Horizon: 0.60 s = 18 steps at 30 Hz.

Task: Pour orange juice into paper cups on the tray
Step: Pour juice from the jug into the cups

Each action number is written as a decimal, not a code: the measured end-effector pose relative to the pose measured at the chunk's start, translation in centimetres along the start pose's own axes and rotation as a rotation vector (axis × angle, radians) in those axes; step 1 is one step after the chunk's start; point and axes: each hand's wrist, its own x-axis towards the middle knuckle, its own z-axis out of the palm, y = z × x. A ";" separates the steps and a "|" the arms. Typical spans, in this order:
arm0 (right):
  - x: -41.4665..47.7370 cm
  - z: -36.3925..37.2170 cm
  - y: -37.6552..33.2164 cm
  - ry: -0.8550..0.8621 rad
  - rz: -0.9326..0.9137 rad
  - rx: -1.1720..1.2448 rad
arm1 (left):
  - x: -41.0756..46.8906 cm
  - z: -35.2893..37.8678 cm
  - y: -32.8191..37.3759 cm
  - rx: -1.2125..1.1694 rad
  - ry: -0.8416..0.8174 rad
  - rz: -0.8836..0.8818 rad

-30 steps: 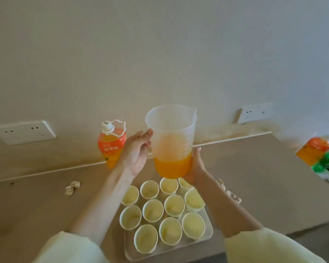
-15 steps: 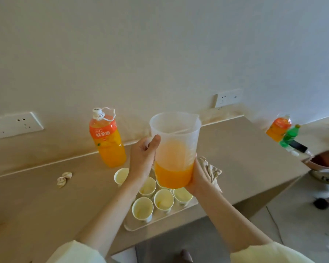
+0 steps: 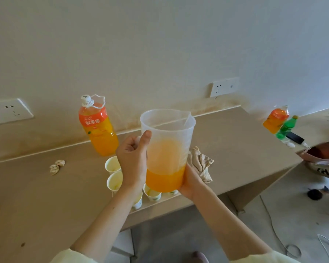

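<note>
1. Behind everything, a plain off-white wall with a matt finish fills the upper half of the view. It is stained tan where it meets the back edge of the surface.
2. The surface is a flat slab of smooth beige board. Its right corner is square, and the front edge runs diagonally above a grey floor with a thin cable lying on it.
3. Past the right corner, a second beige top carries a small orange bottle and a green bottle leaning against each other.
4. Above the front edge, a translucent plastic jug is held upright. It is tapered and round-mouthed with a small spout, and orange juice fills its bottom part.
5. The left hand grips the jug's left side, fingers curled at the handle and thumb pointing up along the wall.
6. The right hand cups the jug's lower right wall and base. Its fingers go round behind the jug, out of sight.
7. Near the back edge, a tall orange juice bottle stands upright with a white cap, a loop handle and an orange label.
8. Near the front edge, white paper cups stand below and beside the jug, partly hidden by the left arm. A little yellowish liquid shows in some.
9. Just right of the jug, a crumpled beige cloth lies in soft folds.
10. Two white rectangular sockets sit on the wall, one at far left and one at right.
11. Toward the left end, a small wad of crumpled paper lies well apart from the cups.
</note>
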 end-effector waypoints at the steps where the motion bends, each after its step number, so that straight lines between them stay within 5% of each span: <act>1: 0.0 -0.2 -0.1 -0.013 0.010 -0.021 | -0.2 0.2 0.0 0.009 0.010 0.001; 18: -1.3 -4.6 0.3 -0.186 0.455 -0.361 | -8.2 0.8 -0.2 0.108 0.445 -0.064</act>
